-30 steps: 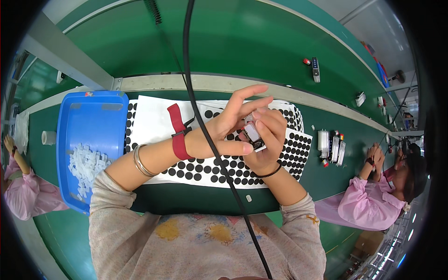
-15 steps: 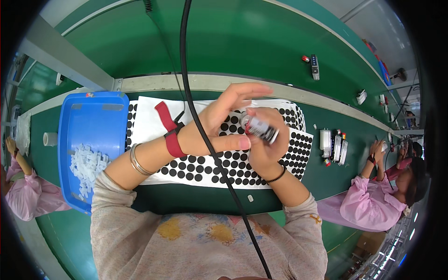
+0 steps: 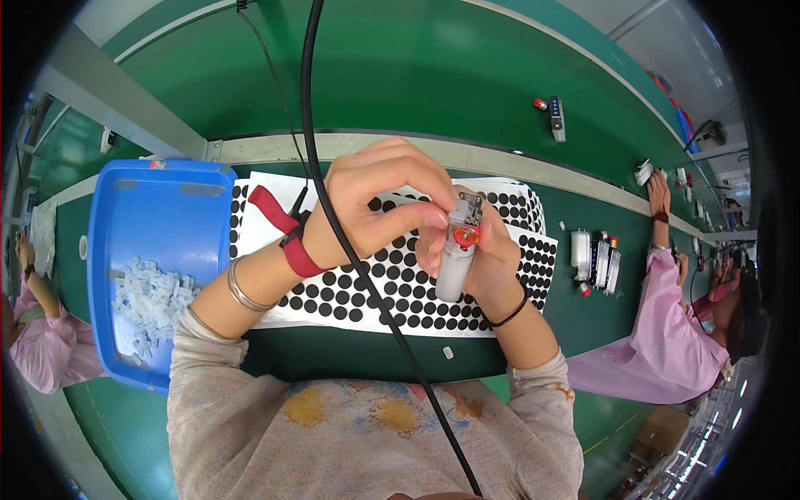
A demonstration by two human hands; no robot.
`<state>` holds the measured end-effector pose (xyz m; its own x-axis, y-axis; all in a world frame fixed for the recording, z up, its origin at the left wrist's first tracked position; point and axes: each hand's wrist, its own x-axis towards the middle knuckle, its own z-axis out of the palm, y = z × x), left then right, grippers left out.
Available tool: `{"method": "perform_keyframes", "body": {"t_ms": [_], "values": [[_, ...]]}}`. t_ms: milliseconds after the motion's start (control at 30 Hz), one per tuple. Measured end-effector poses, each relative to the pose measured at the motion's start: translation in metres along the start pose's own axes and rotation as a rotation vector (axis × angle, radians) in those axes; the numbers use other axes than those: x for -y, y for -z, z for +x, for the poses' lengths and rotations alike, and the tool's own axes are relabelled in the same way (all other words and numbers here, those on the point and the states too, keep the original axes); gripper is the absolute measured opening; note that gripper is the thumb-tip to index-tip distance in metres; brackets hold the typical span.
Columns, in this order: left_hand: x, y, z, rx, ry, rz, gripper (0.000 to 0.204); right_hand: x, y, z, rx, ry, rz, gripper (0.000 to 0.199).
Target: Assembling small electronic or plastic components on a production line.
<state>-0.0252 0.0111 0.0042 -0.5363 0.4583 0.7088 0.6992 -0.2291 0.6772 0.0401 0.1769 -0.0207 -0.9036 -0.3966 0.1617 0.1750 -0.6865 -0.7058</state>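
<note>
My right hand (image 3: 497, 260) is closed around a small device with a pale, frosted housing (image 3: 452, 277), a round orange-red part and a dark, intricate upper end. The device stands roughly upright in the picture above the sticker sheets. At its upper left edge, the bent thumb and index finger of my left hand (image 3: 385, 198) pinch close together and touch it. Whether some small piece lies between those fingertips is hidden. Beneath both hands spread white sheets (image 3: 292, 327) with rows of round black stickers. A red strap with a cord circles my left wrist.
To the left, a blue tray (image 3: 179, 208) contains many small translucent pieces (image 3: 150, 292). Several similar devices (image 3: 594, 262) lie at the right. A black cable (image 3: 379, 300) hangs across the view. Co-workers in pink sit on either side; one reaches a hand (image 3: 659, 196) toward the back ledge.
The device has turned from tilted to upright in my right hand. My left hand, earlier spread open, has closed to a pinch at its top. The co-worker at right has reached out.
</note>
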Motion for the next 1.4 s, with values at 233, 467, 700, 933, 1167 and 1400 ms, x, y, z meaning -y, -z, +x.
{"method": "perform_keyframes", "body": {"t_ms": [233, 467, 700, 933, 1167, 1400], "values": [[-0.011, 0.011, 0.003, 0.071, -0.113, 0.265, 0.014, 0.001, 0.001, 0.003, 0.043, -0.109, 0.094, 0.044], [-0.040, 0.008, 0.001, -0.003, -0.062, 0.284, 0.013, 0.007, -0.017, -0.001, 0.053, -0.066, 0.048, 0.043], [-0.070, -0.007, 0.018, -0.019, -0.057, 0.257, 0.015, 0.022, -0.046, -0.019, 0.004, 0.042, 0.159, 0.042], [-0.081, -0.021, 0.012, -0.048, -0.079, 0.153, 0.012, 0.027, -0.061, -0.033, 0.011, 0.054, 0.207, 0.044], [-0.081, -0.017, -0.002, -0.140, -0.101, -0.043, 0.011, 0.025, -0.076, -0.029, 0.090, -0.007, 0.126, 0.047], [-0.088, 0.001, -0.012, -0.024, -0.246, 0.196, 0.010, 0.020, -0.092, -0.030, 0.017, -0.023, -0.087, 0.045]]}}
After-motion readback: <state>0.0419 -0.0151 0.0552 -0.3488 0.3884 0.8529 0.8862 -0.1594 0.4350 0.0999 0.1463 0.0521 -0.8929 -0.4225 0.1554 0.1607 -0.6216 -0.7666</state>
